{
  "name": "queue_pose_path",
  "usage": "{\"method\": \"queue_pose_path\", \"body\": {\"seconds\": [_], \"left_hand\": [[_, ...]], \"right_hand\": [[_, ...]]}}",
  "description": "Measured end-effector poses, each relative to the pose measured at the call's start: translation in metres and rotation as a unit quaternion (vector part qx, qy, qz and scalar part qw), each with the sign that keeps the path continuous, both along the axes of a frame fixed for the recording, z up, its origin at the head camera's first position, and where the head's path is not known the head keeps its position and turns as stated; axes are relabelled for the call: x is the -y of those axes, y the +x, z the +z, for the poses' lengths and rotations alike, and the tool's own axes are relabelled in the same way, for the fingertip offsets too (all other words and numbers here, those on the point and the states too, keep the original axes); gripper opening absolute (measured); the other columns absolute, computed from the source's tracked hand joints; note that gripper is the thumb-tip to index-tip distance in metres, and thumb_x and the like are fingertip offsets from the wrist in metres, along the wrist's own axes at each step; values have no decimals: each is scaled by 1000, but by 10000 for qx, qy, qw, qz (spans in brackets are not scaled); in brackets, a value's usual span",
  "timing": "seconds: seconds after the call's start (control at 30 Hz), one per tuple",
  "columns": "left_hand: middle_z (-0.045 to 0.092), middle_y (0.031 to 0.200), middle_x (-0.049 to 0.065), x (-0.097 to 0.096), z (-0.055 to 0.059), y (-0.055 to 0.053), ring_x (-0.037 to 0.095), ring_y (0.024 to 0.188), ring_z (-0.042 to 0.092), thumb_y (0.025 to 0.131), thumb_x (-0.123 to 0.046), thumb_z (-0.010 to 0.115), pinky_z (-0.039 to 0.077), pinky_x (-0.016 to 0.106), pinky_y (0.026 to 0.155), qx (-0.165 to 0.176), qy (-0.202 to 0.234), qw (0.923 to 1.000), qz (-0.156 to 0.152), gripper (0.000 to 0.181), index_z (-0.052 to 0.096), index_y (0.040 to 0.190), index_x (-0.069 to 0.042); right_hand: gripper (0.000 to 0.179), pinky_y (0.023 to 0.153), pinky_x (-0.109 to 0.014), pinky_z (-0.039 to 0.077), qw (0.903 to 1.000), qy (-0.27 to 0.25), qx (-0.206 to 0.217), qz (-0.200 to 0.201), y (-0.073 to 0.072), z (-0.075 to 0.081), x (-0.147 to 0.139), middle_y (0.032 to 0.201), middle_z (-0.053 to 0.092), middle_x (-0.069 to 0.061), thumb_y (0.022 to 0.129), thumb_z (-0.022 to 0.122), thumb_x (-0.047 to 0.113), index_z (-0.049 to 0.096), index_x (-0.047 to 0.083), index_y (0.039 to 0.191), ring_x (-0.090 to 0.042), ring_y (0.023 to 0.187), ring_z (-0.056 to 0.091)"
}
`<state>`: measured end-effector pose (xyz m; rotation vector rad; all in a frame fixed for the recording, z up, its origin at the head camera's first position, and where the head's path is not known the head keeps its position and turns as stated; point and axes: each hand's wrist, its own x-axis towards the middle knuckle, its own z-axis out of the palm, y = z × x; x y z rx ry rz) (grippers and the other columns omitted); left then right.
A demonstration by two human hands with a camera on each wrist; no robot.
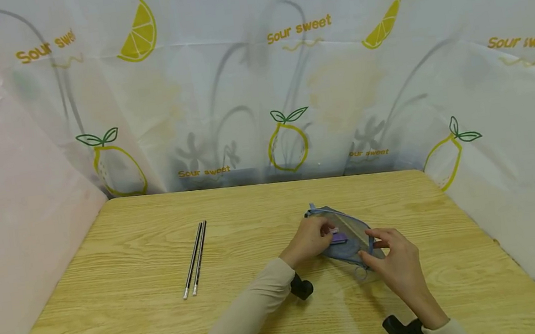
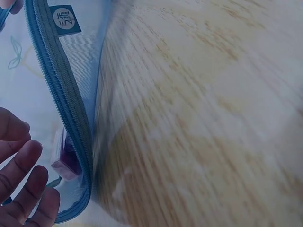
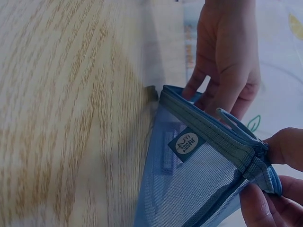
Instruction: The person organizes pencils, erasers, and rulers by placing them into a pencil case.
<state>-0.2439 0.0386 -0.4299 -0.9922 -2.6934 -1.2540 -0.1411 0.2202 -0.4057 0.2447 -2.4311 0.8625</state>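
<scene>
Left of pouch, two pencils

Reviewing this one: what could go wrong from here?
The right hand pinches the blue mesh zippered pouch by its open mouth; a slip could let it sag onto the left hand.

The left hand, reaching in, might drag out the small purple boxy item when it withdraws.

Two slim black pencils with white ends lie loose on the light wooden table; a brush from the left beige sleeve might roll them.
</scene>
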Motion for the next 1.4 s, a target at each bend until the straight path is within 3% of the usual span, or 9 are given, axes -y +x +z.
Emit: {"method": "queue_pose_path", "body": {"seconds": [0.33, 0.87, 1.4], "left_hand": [[59, 79, -3, 0, 8, 2, 5, 62, 52, 91, -3, 59, 43, 19, 55, -54, -72, 9999, -141, 17, 70, 105, -1], [60, 81, -3, 3, 26, 11, 6, 65, 52, 90, -5, 61, 44, 20, 57, -324, -295, 9990, -67, 12, 70, 99, -4], [61, 82, -2, 16, 40, 20, 6, 65, 53, 90, -3, 60, 44, 20, 57, -405, 19, 9989, -256, 9, 67, 95, -6]], "right_hand": [[44, 61, -49, 54, 10000, 9, -76, -16, -1, -1, -2, 102, 64, -18, 66, 87, 0, 70, -6, 106, -28, 74, 69], [43, 59, -46, 54, 9999, -25, -104, -13, -2, -2, -2, 101, 65, -17, 65, 87, -1, 70, -6, 105, -28, 74, 69], [42, 61, -47, 55, 10000, -18, 30, -2, -1, 1, 0, 103, 64, -19, 66, 87, 0, 70, -6, 105, -30, 74, 68]]}}
